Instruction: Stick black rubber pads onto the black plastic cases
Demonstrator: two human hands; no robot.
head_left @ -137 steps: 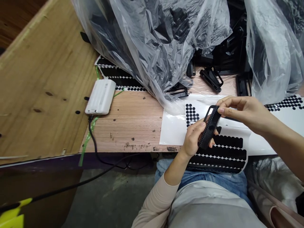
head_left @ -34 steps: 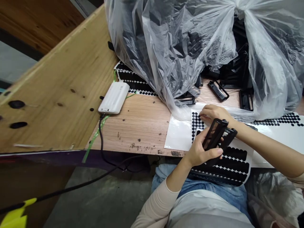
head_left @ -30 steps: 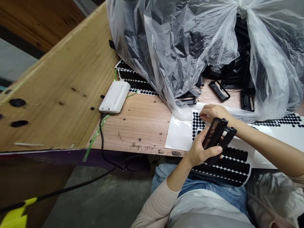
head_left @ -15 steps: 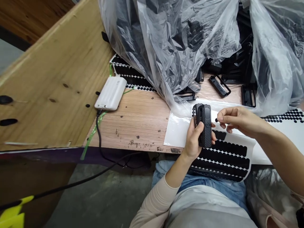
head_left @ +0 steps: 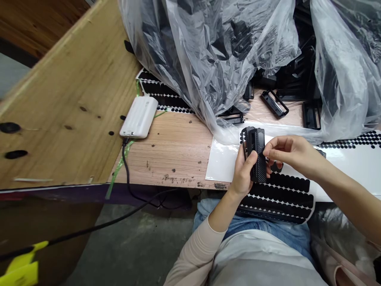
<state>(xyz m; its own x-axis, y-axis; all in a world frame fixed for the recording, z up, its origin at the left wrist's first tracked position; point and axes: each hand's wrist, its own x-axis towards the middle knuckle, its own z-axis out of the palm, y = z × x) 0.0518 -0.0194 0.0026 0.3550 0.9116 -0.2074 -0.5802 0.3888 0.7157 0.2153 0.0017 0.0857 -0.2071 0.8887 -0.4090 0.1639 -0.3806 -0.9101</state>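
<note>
My left hand (head_left: pixel 244 171) grips a black carbon-textured plastic frame (head_left: pixel 257 155) upright, its long side facing me. My right hand (head_left: pixel 290 153) comes in from the right, with thumb and fingertips pinched together against the frame's right edge. No small piece shows between those fingertips. Beneath both hands lies a white-backed sheet of black round stickers (head_left: pixel 278 194), its rows partly peeled. A glossy white liner (head_left: pixel 223 163) lies to the left of my left hand.
The wooden bench (head_left: pixel 166 163) holds a white power bank (head_left: pixel 139 117) with a black cable, more sticker sheets, and loose black frames (head_left: pixel 274 104) beside a large clear plastic bag (head_left: pixel 208 51) of black parts. A tilted plywood board (head_left: pixel 65 115) stands at the left.
My right hand has moved left, and its fingertips now meet the frame's edge. The small black dot at those fingertips half a second ago no longer shows. The left hand holds the frame steady.
</note>
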